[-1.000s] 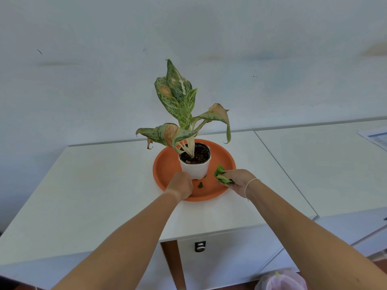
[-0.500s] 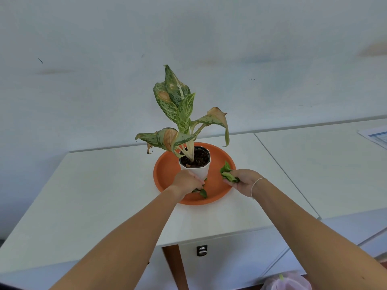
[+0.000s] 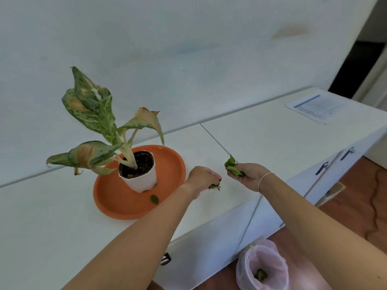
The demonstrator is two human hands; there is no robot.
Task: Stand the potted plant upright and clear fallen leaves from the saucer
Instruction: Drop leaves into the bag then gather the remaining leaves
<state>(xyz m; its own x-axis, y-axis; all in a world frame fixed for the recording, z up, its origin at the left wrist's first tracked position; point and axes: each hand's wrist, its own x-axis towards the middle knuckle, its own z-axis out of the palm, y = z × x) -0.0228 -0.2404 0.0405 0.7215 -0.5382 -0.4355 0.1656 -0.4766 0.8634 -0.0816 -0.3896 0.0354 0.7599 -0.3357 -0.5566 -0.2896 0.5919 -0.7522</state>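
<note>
The potted plant, a white pot with mottled green leaves, stands upright on the orange saucer. One small green leaf lies on the saucer in front of the pot. My left hand hovers over the white table just right of the saucer, pinching a small leaf. My right hand is a little further right, holding a bunch of green leaves.
A white table against a pale wall bears the saucer; a second white cabinet adjoins it on the right, with a printed sheet. On the wooden floor below stands a bin with a pink liner, leaves inside.
Both hands have left the saucer and moved right over the table, the left one carrying a leaf it picked up. My view has swung right and down, showing the bin.
</note>
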